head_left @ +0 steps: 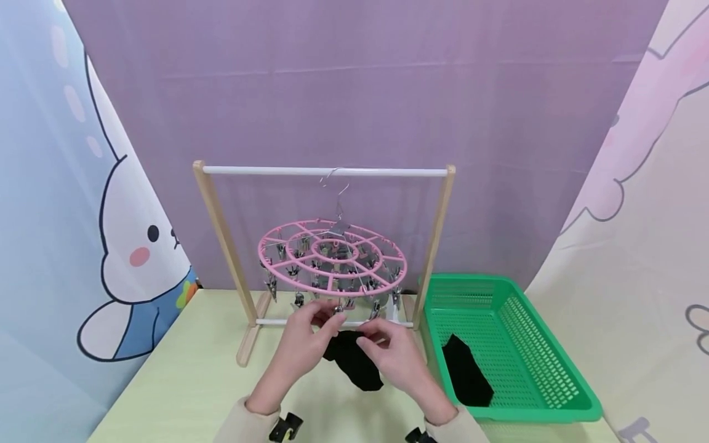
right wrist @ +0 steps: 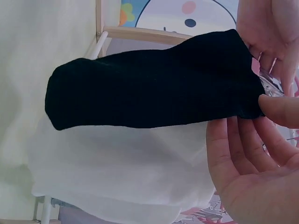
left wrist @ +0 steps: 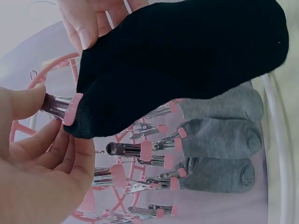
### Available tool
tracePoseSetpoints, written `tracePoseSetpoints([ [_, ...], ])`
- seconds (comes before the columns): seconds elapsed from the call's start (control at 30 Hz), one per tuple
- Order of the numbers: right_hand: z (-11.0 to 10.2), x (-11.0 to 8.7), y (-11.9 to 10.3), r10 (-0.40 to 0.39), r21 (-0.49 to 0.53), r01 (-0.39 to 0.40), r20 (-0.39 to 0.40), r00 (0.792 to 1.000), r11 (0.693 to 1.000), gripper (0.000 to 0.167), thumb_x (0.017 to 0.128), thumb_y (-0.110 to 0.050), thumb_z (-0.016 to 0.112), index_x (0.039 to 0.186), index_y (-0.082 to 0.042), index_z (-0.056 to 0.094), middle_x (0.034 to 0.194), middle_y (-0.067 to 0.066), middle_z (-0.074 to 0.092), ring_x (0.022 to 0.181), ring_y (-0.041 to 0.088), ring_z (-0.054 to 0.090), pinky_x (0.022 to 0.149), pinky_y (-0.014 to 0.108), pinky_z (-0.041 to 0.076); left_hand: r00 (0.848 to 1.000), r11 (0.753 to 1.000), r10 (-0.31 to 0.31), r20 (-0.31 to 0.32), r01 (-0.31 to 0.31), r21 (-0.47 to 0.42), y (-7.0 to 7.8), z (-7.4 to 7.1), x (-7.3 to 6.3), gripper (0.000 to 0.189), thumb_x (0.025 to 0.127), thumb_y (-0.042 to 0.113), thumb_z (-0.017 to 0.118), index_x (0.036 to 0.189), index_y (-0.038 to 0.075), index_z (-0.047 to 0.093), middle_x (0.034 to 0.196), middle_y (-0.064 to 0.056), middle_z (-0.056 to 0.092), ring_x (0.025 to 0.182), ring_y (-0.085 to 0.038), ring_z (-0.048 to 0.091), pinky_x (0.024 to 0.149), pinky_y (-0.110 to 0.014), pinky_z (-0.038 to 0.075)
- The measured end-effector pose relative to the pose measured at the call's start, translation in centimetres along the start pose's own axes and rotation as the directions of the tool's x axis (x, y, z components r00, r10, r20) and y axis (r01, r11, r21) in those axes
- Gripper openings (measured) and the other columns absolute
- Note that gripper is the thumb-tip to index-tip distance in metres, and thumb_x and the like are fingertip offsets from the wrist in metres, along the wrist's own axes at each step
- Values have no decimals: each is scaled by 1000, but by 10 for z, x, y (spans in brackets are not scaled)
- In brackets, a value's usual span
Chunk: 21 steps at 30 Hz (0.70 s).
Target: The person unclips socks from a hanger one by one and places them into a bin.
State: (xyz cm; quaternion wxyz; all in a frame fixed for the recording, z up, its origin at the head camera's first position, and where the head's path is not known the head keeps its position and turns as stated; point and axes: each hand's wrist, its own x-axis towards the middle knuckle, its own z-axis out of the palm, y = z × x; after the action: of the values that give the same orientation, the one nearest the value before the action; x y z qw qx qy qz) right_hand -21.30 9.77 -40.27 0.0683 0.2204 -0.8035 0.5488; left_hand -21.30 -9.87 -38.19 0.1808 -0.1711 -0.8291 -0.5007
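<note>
A black sock (head_left: 357,364) hangs between both hands below the front of a round pink clip hanger (head_left: 334,293). My left hand (head_left: 303,339) pinches a metal clip (left wrist: 57,106) with pink tips, which sits at one corner of the sock's cuff. At the cuff's other corner, my right hand (right wrist: 254,154) holds the fabric between thumb and fingers. The sock's toe end points down and away from the hands. Grey socks (left wrist: 219,137) hang from other clips in the left wrist view. White fabric (right wrist: 126,158) shows behind the black sock in the right wrist view.
The hanger hooks over the white bar (head_left: 266,171) of a wooden rack (head_left: 434,246). To the right stands a green basket (head_left: 515,351) with another black sock (head_left: 467,372) in it. A purple curtain (head_left: 365,80) closes off the back.
</note>
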Motion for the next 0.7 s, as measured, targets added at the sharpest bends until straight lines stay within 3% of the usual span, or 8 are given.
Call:
tracePoseSetpoints([
  [0.23, 4, 2, 0, 5, 0, -5, 13, 1000, 1000, 15, 92, -14, 76, 104, -5, 74, 92, 2, 71, 80, 16, 67, 72, 26, 57, 998, 996, -70, 7, 70, -56, 1, 1, 0, 25, 96, 27, 72, 109, 6, 69, 88, 2, 65, 78, -13, 62, 77, -31, 55],
  [0.5, 7, 3, 0, 0, -21, -1, -6, 1000, 1000, 8, 93, -11, 75, 99, -6, 75, 89, 1, 72, 78, 13, 66, 71, 26, 57, 997, 986, -83, 0, 83, -142, 6, 5, 1, 11, 98, 13, 69, 103, 5, 66, 87, -4, 61, 74, -18, 59, 66, -29, 56],
  [0.7, 8, 1, -1, -22, -36, 23, 32, 999, 999, 4, 92, -7, 74, 96, -7, 74, 88, -1, 70, 76, 10, 65, 69, 27, 57, 995, 978, -102, 5, 101, -184, 8, 5, 0, 7, 99, 10, 66, 99, 4, 62, 85, -6, 59, 74, -20, 58, 64, -30, 57],
])
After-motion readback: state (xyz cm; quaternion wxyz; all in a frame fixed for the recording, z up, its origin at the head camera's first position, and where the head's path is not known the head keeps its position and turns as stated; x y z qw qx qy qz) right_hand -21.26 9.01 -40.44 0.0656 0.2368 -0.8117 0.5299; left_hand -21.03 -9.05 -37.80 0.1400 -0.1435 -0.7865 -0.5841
